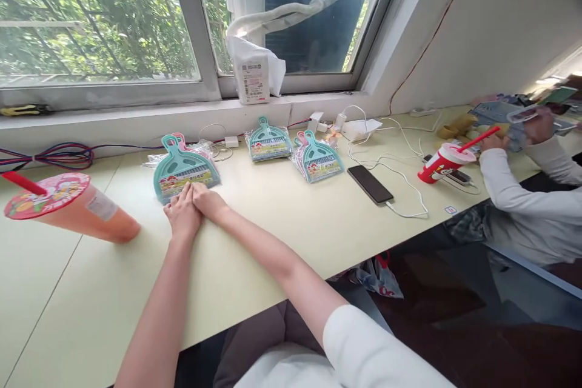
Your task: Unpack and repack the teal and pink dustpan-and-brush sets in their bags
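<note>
Three piles of small teal dustpan sets in clear wrapping lie along the back of the pale table: a left pile (185,163), a middle pile (269,142) and a right pile (321,160). My left hand (184,212) rests at the front edge of the left pile, its fingertips on the lower label area. Close beside it, touching, is my right hand (208,201), fingers curled together at the same edge. Whether either hand pinches the wrapping is too small to tell. Pink handles show behind the teal ones in the left and right piles.
A tall orange drink (111,212) stands left, near bundled cables (68,153). Right are a black phone (370,184) on a white cable and a red cup (439,167). A white box (254,80) sits on the sill. Another person's hands and sleeves are at far right.
</note>
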Action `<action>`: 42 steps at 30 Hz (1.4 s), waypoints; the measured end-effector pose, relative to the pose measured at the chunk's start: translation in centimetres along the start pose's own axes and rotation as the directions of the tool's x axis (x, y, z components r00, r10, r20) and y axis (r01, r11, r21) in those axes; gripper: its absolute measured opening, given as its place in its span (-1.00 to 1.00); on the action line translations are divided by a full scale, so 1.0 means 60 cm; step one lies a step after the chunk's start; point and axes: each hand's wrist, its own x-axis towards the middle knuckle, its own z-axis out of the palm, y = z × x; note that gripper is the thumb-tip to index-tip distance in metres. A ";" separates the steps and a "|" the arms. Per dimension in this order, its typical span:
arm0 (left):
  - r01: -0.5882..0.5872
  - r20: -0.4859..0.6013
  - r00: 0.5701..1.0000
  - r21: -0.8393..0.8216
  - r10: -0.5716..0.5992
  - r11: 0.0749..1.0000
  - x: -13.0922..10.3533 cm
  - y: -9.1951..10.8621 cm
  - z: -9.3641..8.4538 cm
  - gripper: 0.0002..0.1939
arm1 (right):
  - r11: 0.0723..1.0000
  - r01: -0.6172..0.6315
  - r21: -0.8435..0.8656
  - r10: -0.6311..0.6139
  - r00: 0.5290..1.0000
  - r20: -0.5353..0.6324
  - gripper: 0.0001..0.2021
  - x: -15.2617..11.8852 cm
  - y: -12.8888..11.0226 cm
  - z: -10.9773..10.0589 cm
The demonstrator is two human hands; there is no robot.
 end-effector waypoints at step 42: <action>0.206 -0.104 0.975 0.107 -0.195 0.973 0.020 0.008 0.007 -0.47 | 0.931 -0.260 0.255 0.249 0.966 0.075 -0.53 -0.007 0.022 -0.011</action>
